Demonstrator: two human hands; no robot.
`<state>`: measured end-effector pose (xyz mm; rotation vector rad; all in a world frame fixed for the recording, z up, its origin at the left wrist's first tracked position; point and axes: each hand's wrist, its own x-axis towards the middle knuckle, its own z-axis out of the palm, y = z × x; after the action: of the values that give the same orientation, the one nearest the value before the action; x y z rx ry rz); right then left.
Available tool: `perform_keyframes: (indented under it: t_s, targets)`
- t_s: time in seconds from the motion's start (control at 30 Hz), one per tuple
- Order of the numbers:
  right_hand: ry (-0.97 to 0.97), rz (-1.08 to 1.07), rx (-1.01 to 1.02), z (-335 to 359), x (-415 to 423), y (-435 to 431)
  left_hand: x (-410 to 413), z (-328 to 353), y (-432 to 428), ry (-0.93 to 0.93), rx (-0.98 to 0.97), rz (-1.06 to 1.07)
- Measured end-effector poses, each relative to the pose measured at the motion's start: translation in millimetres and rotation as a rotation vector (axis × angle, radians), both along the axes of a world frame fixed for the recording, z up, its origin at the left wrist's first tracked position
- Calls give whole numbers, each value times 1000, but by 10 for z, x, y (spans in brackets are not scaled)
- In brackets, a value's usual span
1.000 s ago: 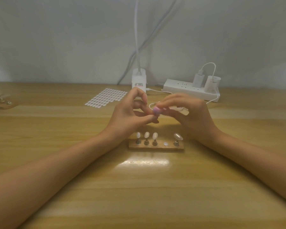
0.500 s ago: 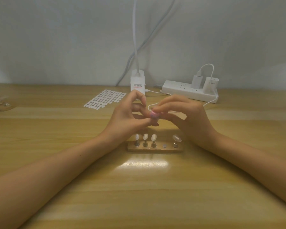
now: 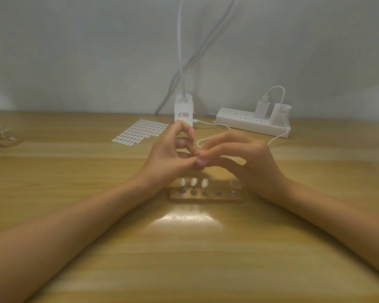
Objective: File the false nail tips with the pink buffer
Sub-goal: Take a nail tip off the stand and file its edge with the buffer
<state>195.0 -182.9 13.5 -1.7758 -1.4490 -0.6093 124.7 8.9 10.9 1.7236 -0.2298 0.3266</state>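
My left hand (image 3: 169,154) and my right hand (image 3: 243,156) meet fingertip to fingertip above a small wooden stand (image 3: 206,197). Between the tips shows a small pink buffer (image 3: 201,161), pinched by my right hand's fingers. My left hand pinches something tiny against it, most likely a nail tip, hidden by the fingers. The stand carries several pegs: three pale nail tips (image 3: 193,182) on the left, one bare peg (image 3: 218,194), and one clear tip (image 3: 235,184) on the right.
A sheet of small white adhesive tabs (image 3: 140,133) lies behind my left hand. A white lamp base (image 3: 183,111) and a power strip (image 3: 253,124) with chargers and a cable stand at the back. Another wooden holder (image 3: 2,137) lies at the far left edge.
Both hands stay joined above the stand; the right hand's fingers have shifted slightly against the left fingertips, and the pink buffer shows a little lower.
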Motion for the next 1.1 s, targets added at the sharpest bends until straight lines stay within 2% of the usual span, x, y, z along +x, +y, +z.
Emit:
perform_keyframes:
  t_s: [0.1,0.2,0.33,0.43,0.6,0.7,0.8,0.9,1.0,1.1]
  targets:
    - [79,-64,57,18,11,-7,5,-2,-3,10,-13,3]
    - [19,23,12,2,-21,26,8,-1,0,-13,50,45]
    - [77,-64,63,18,32,-7,13,-4,-11,-12,40,23]
    - [18,33,4,-10,-18,21,12,-1,-5,-29,90,44]
    - [93,-32,49,18,32,-2,2,-2,-8,-19,58,35]
    - [42,23,2,22,8,11,4,2,-6,-32,83,46]
    - [76,-46,56,21,21,4,14,-15,-3,-14,41,30]
    - [7,-2,3,14,-16,32,17,-7,-4,-40,86,68]
    - [43,-53,46,32,-9,11,16,-8,-11,-19,59,57]
    - [-7,14,-7,11,-37,22,13,-7,-5,-49,111,75]
